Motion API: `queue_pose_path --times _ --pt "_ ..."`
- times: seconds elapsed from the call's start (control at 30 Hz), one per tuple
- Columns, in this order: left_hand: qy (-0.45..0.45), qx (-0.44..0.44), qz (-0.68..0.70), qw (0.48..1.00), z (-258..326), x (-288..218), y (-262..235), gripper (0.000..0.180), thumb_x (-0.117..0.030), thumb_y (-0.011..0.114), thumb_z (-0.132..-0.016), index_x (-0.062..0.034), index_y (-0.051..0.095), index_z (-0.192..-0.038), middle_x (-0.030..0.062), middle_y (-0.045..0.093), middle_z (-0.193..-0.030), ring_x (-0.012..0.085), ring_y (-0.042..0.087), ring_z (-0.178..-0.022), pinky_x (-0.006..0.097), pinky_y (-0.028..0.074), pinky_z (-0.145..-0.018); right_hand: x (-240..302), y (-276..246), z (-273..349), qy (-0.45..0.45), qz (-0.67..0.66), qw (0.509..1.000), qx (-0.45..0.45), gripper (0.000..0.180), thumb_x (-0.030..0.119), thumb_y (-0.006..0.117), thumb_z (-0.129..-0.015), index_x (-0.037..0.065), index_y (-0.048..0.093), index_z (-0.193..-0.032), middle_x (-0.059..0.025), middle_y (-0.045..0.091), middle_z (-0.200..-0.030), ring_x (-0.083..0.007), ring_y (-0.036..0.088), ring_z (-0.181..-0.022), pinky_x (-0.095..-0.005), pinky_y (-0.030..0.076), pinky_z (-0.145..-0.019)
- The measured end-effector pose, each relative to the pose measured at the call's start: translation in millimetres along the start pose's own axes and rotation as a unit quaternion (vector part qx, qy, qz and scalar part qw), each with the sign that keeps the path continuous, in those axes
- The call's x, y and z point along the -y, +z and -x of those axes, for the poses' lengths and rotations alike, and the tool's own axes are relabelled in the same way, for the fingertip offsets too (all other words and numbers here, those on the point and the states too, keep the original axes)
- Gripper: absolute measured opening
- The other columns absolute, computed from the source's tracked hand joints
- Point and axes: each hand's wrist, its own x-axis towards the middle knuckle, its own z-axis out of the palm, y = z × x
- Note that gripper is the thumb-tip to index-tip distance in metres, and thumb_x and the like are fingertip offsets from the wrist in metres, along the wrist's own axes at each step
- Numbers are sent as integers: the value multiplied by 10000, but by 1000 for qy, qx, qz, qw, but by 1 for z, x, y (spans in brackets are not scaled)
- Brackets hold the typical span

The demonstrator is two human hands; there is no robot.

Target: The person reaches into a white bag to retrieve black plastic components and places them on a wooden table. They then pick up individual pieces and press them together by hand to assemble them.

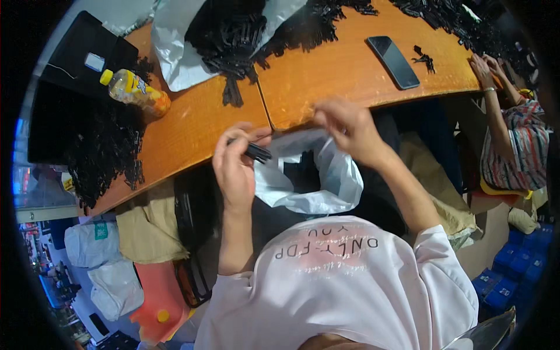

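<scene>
My left hand (234, 166) is closed around a few slim black plastic pieces (256, 152), their ends sticking out past the fingers toward the right. My right hand (350, 129) hovers near the table's front edge, its fingers smeared by motion, so whether anything is in them cannot be made out. Below and between both hands a white plastic bag (344, 195) stands open at my lap, dark inside. On the table ahead, a heap of similar black pieces (233, 38) spills from a larger white bag (172, 61).
The wooden table (326, 76) carries a phone (394, 62), a yellow-capped drink bottle (134, 92) and another black heap (105, 149) at the left. A co-worker's hands (486, 70) rest at the far right edge. Blue crates (516, 262) stand at the lower right.
</scene>
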Motion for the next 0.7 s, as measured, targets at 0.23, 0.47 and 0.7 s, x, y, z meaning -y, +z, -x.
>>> queue_pose_path --times 0.23,0.47,0.7 --pt "84 -119 -348 926 -75 -27 -22 219 -136 613 -913 24 652 -1057 109 632 -989 210 662 -902 311 504 -781 -106 -21 -95 39 373 918 -128 356 137 572 -899 138 643 -1247 -159 609 -1265 -377 587 -1108 -446 530 -871" --pt "193 -47 -655 729 -110 -18 -35 333 -191 694 -873 9 678 -1139 182 662 -1121 339 626 -1062 407 479 -913 -104 -2 -73 -2 337 935 -108 224 162 586 -893 95 672 -1089 -146 648 -1059 -366 592 -995 -464 525 -783" --pt "130 -52 -749 648 -100 -15 -23 202 -155 658 -852 14 662 -963 235 642 -1059 445 620 -1004 513 481 -853 -77 -12 -37 -10 352 931 -95 109 161 650 -859 66 633 -910 -139 636 -864 -333 630 -856 -435 523 -717"
